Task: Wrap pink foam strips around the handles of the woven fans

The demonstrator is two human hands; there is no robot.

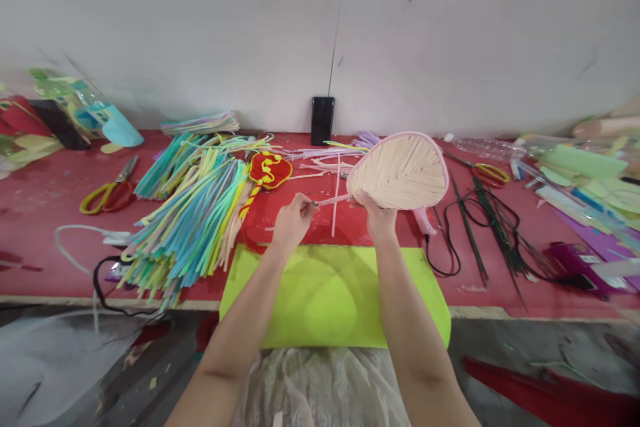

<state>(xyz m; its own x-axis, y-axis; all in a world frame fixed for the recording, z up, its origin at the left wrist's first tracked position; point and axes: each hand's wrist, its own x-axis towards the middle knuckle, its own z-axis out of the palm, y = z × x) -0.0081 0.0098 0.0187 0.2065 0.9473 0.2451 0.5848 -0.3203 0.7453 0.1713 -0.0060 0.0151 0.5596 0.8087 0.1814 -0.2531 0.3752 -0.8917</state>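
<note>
Head view: your leaf-shaped fan (pixel 403 172), cream and ribbed with a pink rim, is held above the red tabletop (pixel 50 217). Its face spreads up and rightward from your right grip (pixel 379 212), closed around its base; your left grip (pixel 294 215) pinches the pink stem's (pixel 333 200) left end.

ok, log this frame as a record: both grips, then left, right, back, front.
Left grip: pinching a thin pink strip
Right grip: holding the pink-rimmed cream fan at its lower left
Left: red-and-yellow piece, pastel strip bundle, scissors
Right: clear bottle, dark rods
Back: black phone, upright
Front: lime-green mat, beneath the forearms
</note>
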